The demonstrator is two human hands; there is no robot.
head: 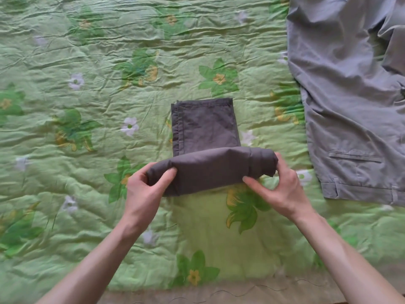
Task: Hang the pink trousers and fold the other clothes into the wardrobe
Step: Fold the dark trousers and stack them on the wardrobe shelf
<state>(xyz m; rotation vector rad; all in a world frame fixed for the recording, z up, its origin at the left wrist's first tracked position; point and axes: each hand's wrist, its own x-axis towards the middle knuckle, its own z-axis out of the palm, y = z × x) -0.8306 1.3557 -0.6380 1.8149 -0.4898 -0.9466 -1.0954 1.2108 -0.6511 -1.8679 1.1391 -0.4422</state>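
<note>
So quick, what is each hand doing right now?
Left hand: closed on the left end of the dark grey garment, which is part rolled.
Right hand: closed on the roll's right end.

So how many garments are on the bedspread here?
2: dark grey trousers at centre, half rolled, gripped by left hand and right hand; light grey trousers at right, running out of frame. Others may lie out of view.
</note>
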